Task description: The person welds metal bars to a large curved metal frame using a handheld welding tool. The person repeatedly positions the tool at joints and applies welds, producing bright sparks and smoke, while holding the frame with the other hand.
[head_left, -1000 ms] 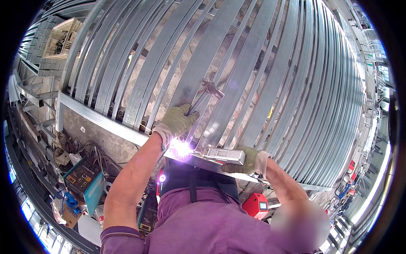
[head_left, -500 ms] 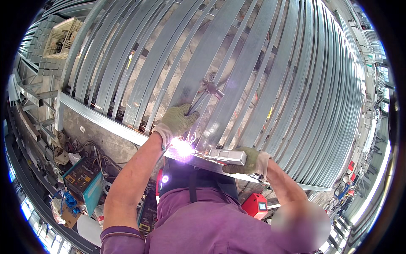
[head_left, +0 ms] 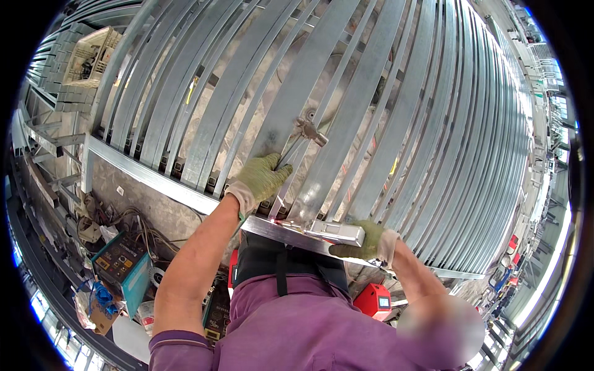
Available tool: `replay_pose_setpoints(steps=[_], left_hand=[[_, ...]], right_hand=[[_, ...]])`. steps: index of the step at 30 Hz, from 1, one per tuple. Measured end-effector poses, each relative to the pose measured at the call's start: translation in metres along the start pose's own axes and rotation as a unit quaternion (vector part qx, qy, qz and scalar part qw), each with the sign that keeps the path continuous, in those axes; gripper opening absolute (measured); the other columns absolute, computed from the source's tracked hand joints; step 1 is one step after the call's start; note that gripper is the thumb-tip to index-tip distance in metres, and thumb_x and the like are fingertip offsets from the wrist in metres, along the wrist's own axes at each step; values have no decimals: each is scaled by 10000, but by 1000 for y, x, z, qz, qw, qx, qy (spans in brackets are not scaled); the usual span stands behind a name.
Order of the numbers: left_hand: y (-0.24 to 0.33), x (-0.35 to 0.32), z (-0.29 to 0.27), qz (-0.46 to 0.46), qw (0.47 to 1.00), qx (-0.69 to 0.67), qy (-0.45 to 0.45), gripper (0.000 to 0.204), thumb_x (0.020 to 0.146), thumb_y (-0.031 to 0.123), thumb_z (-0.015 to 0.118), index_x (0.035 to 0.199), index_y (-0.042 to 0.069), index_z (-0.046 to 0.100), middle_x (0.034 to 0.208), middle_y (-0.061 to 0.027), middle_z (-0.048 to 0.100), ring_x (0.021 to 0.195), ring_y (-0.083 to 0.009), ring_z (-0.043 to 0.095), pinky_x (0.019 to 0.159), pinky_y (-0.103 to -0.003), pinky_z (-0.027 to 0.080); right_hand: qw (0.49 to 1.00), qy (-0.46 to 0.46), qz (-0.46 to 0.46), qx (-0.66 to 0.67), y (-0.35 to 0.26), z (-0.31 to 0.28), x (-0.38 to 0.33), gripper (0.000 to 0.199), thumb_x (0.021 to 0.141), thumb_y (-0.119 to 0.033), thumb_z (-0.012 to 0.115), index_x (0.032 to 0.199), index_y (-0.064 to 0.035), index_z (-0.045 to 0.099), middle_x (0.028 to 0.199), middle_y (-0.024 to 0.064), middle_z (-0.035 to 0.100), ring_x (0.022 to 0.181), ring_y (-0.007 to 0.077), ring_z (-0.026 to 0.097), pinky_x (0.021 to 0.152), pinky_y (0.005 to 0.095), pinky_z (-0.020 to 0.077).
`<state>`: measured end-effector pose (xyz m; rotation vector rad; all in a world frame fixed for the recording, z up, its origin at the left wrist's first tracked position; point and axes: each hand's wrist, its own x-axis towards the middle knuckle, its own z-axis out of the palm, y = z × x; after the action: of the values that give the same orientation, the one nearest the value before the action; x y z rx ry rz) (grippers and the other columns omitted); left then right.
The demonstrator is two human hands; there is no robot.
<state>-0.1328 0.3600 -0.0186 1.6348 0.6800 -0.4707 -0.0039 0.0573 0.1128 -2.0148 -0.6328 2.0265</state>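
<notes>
My left hand (head_left: 260, 177), in a green work glove, is closed around the handle of a hammer (head_left: 312, 132). The hammer's head lies over the steel bars, pointing away from me. In my right hand (head_left: 365, 240), also gloved, is a silver, boxy welding torch (head_left: 337, 232). Its nozzle points left, low against the front rail (head_left: 291, 238) of a galvanised steel frame. A small reddish glow shows on the rail at the nozzle's tip, below a narrow bar's end. Wide flat bars (head_left: 297, 93) and narrower ones run away from the rail.
Left of me on the floor stands a teal and black machine (head_left: 127, 263) among tangled cables. A red box (head_left: 373, 302) with a small screen sits at my right. At the far left is a cream crate (head_left: 91, 57) holding small parts. Racks of steel tube lie beyond.
The bright welding arc with its sparks has gone out, leaving a small glow. The torch has shifted slightly right and nearer to me; my left hand and the hammer hold almost the same place.
</notes>
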Motion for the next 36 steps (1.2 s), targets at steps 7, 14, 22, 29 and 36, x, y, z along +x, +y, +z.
replay_pose_setpoints(steps=[7,14,22,29,36], left_hand=[[-11,-10,-11,43,998,-31,28,496,1047,447,719,1234,-13,741,1036,-253,778,910,-390,750,830,-461,581],[1,-42,-76,-31,994,-55,88,620,1057,329,789,1449,-127,642,1188,-168,786,1055,-191,696,931,-341,566],[3,-39,-75,-3,983,57,173,417,1062,356,728,1197,-39,738,948,-185,762,814,-306,670,788,-420,549],[-25,-26,-72,-45,984,-88,147,459,1057,308,781,1268,-95,716,1005,-101,777,831,-175,671,707,-341,542],[-13,-27,-80,-37,994,-30,100,375,1061,279,788,1229,-55,756,970,-59,763,823,-137,641,703,-328,521]], right_hand=[[989,85,0,117,3,21,-40,532,949,-409,911,1348,-83,780,1131,81,832,1014,138,729,910,344,595],[987,75,14,138,-54,21,-54,532,997,-425,864,1401,-97,753,1014,45,815,840,139,714,712,305,589],[972,103,-21,208,-79,22,-37,516,979,-383,895,1334,-29,770,1203,90,830,1128,159,735,976,346,600],[973,107,3,207,-66,22,-32,569,952,-388,922,1382,-52,758,1265,86,821,1155,144,729,1026,347,588],[989,75,-28,127,-60,10,-11,611,934,-421,917,1401,-65,747,1298,114,818,1164,160,749,1027,352,591]])
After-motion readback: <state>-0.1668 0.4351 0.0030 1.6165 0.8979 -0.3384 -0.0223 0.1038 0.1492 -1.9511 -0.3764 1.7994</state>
